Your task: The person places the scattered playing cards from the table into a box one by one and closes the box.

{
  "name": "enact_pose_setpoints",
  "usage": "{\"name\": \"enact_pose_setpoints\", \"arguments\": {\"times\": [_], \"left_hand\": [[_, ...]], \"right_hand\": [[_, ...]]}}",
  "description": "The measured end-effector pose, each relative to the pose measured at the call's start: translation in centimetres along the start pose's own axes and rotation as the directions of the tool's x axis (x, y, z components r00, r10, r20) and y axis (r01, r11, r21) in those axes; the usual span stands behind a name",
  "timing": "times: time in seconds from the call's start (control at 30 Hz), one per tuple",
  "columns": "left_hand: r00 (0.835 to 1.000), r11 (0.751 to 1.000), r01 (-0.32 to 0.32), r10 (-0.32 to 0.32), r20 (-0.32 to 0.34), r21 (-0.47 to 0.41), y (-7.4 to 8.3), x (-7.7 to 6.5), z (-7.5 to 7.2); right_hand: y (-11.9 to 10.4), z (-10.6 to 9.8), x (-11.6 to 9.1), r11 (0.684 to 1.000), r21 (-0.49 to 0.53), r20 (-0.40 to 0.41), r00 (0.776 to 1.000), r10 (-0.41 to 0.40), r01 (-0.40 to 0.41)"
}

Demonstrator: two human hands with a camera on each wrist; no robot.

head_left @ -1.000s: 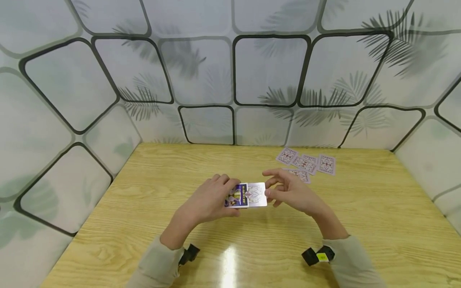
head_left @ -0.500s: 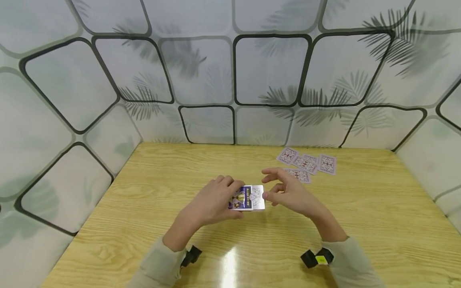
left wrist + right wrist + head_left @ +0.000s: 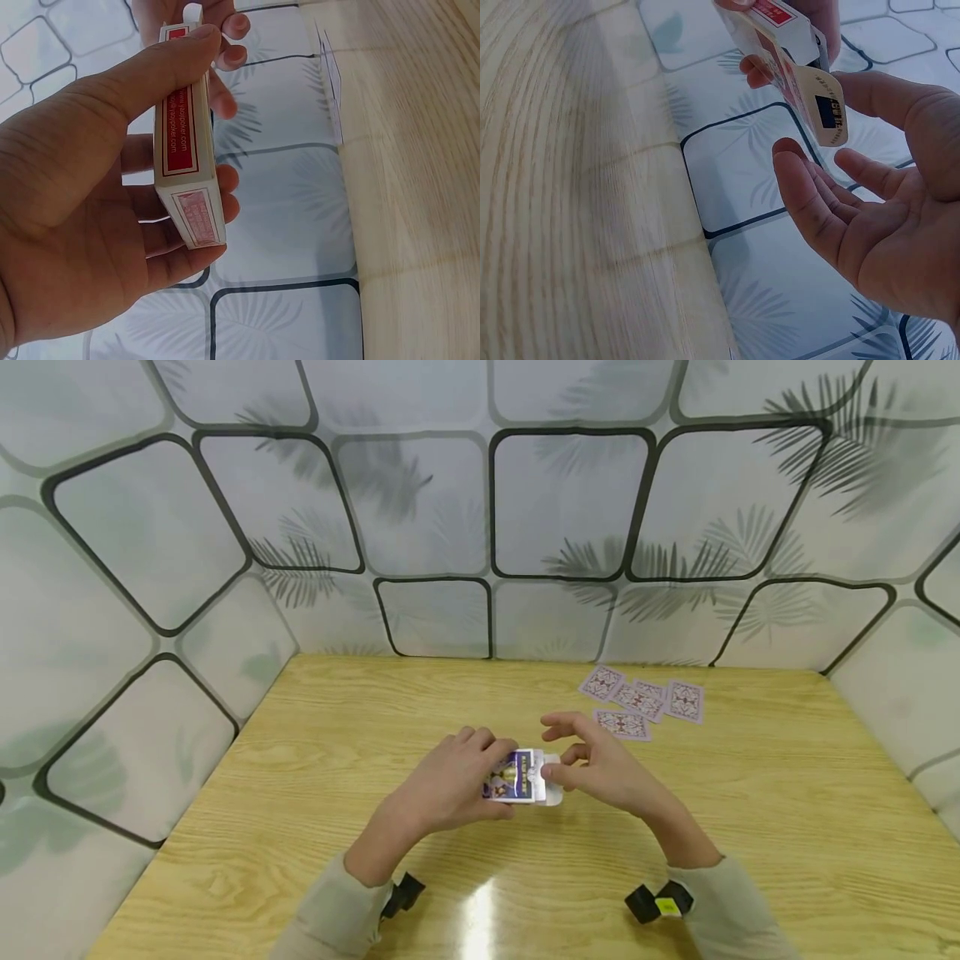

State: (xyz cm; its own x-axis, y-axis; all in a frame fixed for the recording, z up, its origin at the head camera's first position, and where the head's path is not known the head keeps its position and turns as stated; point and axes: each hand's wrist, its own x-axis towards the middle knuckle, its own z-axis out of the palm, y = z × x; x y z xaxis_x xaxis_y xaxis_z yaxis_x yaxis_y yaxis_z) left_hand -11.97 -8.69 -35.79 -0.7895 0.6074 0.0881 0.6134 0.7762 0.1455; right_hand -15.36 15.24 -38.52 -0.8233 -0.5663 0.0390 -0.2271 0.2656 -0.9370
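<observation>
My left hand grips a card box with a purple and yellow front, held above the table in the head view. In the left wrist view the thumb lies along the box's red-and-white narrow side, with fingers behind it. At the box's right end a white flap sticks out, and the playing cards show only slightly at the mouth. My right hand has its thumb at that mouth, against the cards. Its other fingers are loosely bent and apart from the box in the right wrist view.
Several patterned playing cards lie back-up on the wooden table, toward its far right. Some overlap. A patterned fabric wall encloses the back and sides. Black wrist devices sit at both sleeves.
The cards have slid leftward into the box, pushed by my right thumb; only a little of them still shows. The box has shifted slightly right, and its flap has come into sight.
</observation>
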Motion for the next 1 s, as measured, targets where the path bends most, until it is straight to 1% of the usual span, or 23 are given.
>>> {"name": "enact_pose_setpoints", "arguments": {"times": [0.3,0.77,1.0], "left_hand": [[1.000,1.000,-0.019,0.019,-0.002,0.004,0.13,-0.01,-0.15],[1.000,1.000,-0.011,0.011,0.003,-0.002,0.04,-0.03,-0.16],[1.000,1.000,0.013,-0.013,0.005,0.010,-0.25,-0.05,-0.02]], "right_hand": [[-0.39,0.38,0.13,1.000,-0.015,0.008,1.000,0.012,-0.012],[-0.09,0.65,0.20,1.000,-0.021,0.006,1.000,0.020,-0.020],[-0.22,0.55,0.02,0.999,-0.039,0.000,1.000,0.000,0.000]]}}
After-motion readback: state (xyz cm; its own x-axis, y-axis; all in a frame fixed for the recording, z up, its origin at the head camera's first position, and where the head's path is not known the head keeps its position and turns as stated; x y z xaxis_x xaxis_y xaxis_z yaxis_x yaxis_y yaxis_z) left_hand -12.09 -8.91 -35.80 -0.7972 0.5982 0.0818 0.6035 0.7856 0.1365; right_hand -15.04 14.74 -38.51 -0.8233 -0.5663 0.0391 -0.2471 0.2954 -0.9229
